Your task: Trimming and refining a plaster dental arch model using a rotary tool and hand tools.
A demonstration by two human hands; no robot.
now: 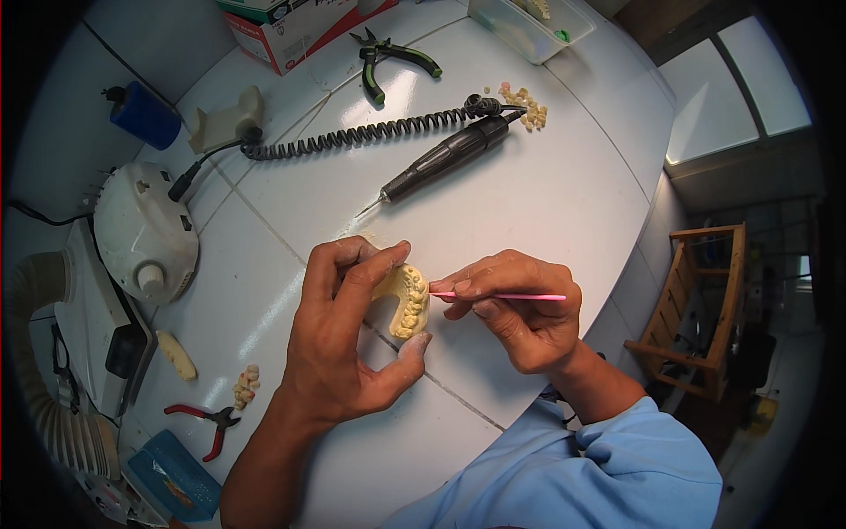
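Over the middle of the white surface (546, 203), both hands meet just above it. My left hand (339, 339) is curled around a pale yellow dental cast (407, 300), thumb under its lower end and fingers wrapped over the top, the tooth row facing right. My right hand (520, 313) is pinched shut on a thin pink stick (511, 296), held level like a pen, its tip touching or almost touching the cast's teeth; I cannot tell which. A light blue sleeve (617, 467) covers the right forearm; the left forearm is bare.

Noted further up the surface: a black rotary handpiece (445, 159) lying slantwise, bur end pointing down-left, its coiled black cord (352, 137) running off to the left. Just beside the handpiece's rear end, a small heap of loose cream tooth pieces (527, 104). Green-handled pliers (388, 60) lie near the far edge, beside a red and white carton (295, 31). A clear plastic tub (529, 26) sits at the top right.

Left side: a white domed control unit (145, 234), a blue bottle (145, 115) behind it, a ribbed grey hose (44, 370) at the edge. Near my left forearm, a cream cast fragment (176, 354), a small tooth cluster (247, 386) and red-handled pliers (207, 423). A blue box (176, 480) sits below them.

Off to the right, well apart, a wooden frame (696, 309) stands on the floor.
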